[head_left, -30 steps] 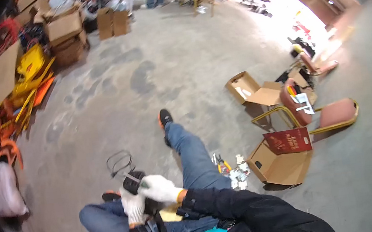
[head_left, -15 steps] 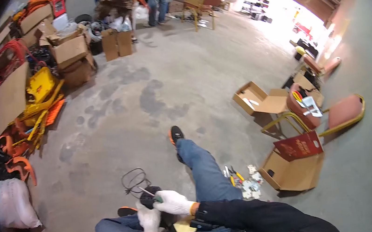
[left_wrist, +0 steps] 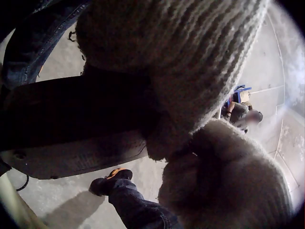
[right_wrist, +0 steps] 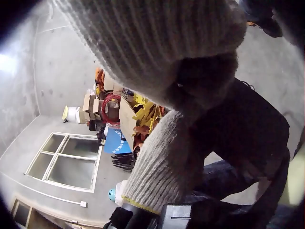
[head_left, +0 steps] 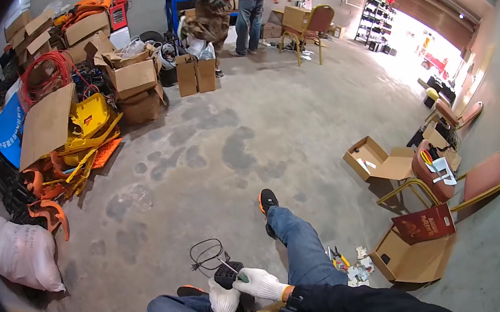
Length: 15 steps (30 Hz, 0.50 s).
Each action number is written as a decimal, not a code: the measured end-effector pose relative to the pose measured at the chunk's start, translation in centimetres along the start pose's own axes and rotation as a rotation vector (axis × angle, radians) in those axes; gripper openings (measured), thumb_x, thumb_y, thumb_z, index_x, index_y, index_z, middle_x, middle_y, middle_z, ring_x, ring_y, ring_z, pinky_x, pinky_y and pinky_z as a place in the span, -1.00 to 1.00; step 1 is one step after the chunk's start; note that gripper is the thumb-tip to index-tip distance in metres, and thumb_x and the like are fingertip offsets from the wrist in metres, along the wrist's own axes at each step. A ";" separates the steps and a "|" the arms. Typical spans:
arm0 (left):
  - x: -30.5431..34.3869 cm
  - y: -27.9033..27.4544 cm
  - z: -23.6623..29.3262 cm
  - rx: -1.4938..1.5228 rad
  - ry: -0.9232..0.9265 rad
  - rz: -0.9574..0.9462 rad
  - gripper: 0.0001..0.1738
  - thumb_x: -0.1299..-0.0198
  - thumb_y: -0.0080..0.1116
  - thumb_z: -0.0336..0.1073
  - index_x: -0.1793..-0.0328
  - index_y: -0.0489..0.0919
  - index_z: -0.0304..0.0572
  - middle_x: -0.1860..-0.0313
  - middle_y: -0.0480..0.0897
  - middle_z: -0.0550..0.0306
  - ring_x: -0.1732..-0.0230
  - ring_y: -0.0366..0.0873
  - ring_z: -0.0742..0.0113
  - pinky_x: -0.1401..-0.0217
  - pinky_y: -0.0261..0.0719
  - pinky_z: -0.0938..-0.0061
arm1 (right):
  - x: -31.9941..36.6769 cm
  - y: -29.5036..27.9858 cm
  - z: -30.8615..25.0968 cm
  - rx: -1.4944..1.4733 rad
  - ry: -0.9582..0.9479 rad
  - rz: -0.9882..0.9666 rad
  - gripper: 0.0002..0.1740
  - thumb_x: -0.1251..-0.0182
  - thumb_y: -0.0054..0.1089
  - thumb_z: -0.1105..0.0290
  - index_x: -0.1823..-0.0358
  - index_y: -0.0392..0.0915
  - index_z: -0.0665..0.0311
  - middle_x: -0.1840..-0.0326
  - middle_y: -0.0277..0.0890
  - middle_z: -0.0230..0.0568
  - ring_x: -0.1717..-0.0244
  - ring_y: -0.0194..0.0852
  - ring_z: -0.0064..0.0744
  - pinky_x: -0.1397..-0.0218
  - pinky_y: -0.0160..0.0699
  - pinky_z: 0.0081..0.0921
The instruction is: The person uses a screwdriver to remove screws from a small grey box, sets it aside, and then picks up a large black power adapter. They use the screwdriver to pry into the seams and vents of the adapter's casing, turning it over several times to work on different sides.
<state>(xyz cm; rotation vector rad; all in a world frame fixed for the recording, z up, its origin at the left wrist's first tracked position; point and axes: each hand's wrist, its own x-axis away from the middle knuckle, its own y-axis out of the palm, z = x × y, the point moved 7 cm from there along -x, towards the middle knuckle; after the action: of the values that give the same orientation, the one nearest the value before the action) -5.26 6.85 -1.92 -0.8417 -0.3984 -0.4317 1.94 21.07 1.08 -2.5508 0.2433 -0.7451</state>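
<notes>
My gloved left hand (head_left: 224,301) grips a black device (head_left: 227,277) with a textured end, held over my lap between my legs. In the left wrist view the long dark body of the device (left_wrist: 81,155) extends leftward from the glove, with a small round hole in its side. My gloved right hand (head_left: 262,284) is close against the left one and holds a screwdriver (head_left: 227,265). Its thin shaft lies across the device's end in the head view, and a bit of green handle shows at the glove. Both gloves hide much of the grip.
A black cable (head_left: 207,254) loops on the floor just beyond the device. Pliers (head_left: 340,259) and white pieces (head_left: 361,267) lie right of my leg, beside an open cardboard box (head_left: 417,254). Chairs (head_left: 480,179) stand farther right. Piled boxes and yellow parts (head_left: 90,117) fill the left; two people stand behind.
The head view has tilted up and swung left, bringing the people at the back into view. Both hands keep hold of the device and screwdriver close together.
</notes>
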 end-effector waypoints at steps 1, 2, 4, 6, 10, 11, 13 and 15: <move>-0.1 0.0 0.0 0.024 0.012 0.014 -0.18 -0.08 0.58 -0.03 -0.37 0.42 -0.25 -0.12 0.76 -0.35 -0.22 0.73 -0.30 -0.29 0.68 -0.02 | 0.0 0.0 0.1 0.014 0.022 -0.010 -0.38 -0.40 0.22 -0.14 -0.10 0.67 0.31 0.03 0.75 0.19 -0.09 0.75 0.23 -0.16 0.66 -0.04; -0.4 0.0 -0.2 0.034 0.005 0.019 -0.18 -0.06 0.57 -0.08 -0.37 0.42 -0.25 -0.09 0.76 -0.35 -0.20 0.73 -0.32 -0.28 0.69 -0.02 | -0.1 -0.1 -0.4 0.031 0.003 -0.028 -0.36 -0.44 0.18 -0.17 -0.14 0.68 0.30 0.01 0.76 0.19 -0.10 0.75 0.23 -0.18 0.66 -0.03; -0.8 0.6 -0.9 0.009 0.008 0.015 -0.19 -0.05 0.56 -0.11 -0.37 0.42 -0.25 -0.08 0.76 -0.36 -0.20 0.73 -0.33 -0.27 0.69 -0.03 | 0.0 -0.4 -0.9 0.062 0.000 -0.043 -0.38 -0.45 0.18 -0.15 -0.13 0.68 0.30 0.01 0.76 0.19 -0.11 0.74 0.25 -0.18 0.65 -0.02; -1.1 1.1 -1.7 -0.024 0.009 0.005 -0.20 -0.04 0.54 -0.15 -0.37 0.42 -0.24 -0.08 0.76 -0.37 -0.20 0.73 -0.33 -0.27 0.69 -0.03 | 0.2 -0.2 -0.9 0.085 0.004 -0.057 -0.39 -0.45 0.18 -0.14 -0.12 0.68 0.31 0.01 0.76 0.20 -0.12 0.73 0.27 -0.18 0.65 -0.01; -0.9 0.9 -1.4 -0.020 0.006 0.000 -0.12 0.00 0.63 0.06 -0.35 0.47 -0.24 -0.10 0.77 -0.29 -0.19 0.75 -0.25 -0.25 0.71 0.06 | -0.1 -0.1 -0.6 0.125 -0.030 -0.036 -0.43 -0.45 0.20 -0.10 -0.09 0.68 0.31 0.02 0.75 0.21 -0.12 0.72 0.29 -0.17 0.66 0.01; -0.6 0.6 -1.1 -0.011 0.011 -0.002 -0.12 0.00 0.64 0.05 -0.35 0.47 -0.23 -0.10 0.77 -0.29 -0.20 0.75 -0.25 -0.26 0.71 0.05 | -0.1 -0.1 -0.5 0.124 -0.026 -0.033 -0.44 -0.43 0.22 -0.09 -0.08 0.67 0.31 0.02 0.75 0.21 -0.12 0.72 0.29 -0.16 0.66 0.01; -0.5 0.5 -0.8 -0.015 0.011 -0.002 -0.12 0.00 0.63 0.05 -0.35 0.47 -0.23 -0.11 0.77 -0.30 -0.21 0.75 -0.25 -0.27 0.70 0.04 | -0.1 -0.1 -0.5 0.114 -0.031 -0.032 -0.44 -0.41 0.23 -0.09 -0.08 0.67 0.30 0.03 0.75 0.21 -0.12 0.73 0.27 -0.16 0.66 0.01; -0.2 0.3 -0.5 -0.021 0.011 -0.005 -0.13 0.00 0.63 0.05 -0.35 0.47 -0.23 -0.12 0.77 -0.31 -0.21 0.75 -0.25 -0.28 0.70 0.04 | -0.3 -0.1 -0.3 0.103 -0.033 -0.031 -0.44 -0.39 0.25 -0.09 -0.08 0.67 0.30 0.03 0.76 0.20 -0.12 0.74 0.26 -0.16 0.67 0.00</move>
<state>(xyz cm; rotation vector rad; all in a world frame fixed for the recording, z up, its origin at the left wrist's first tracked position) -5.22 6.67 -2.47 -0.8589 -0.3866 -0.4454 1.51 21.12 1.20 -2.4723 0.1503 -0.7078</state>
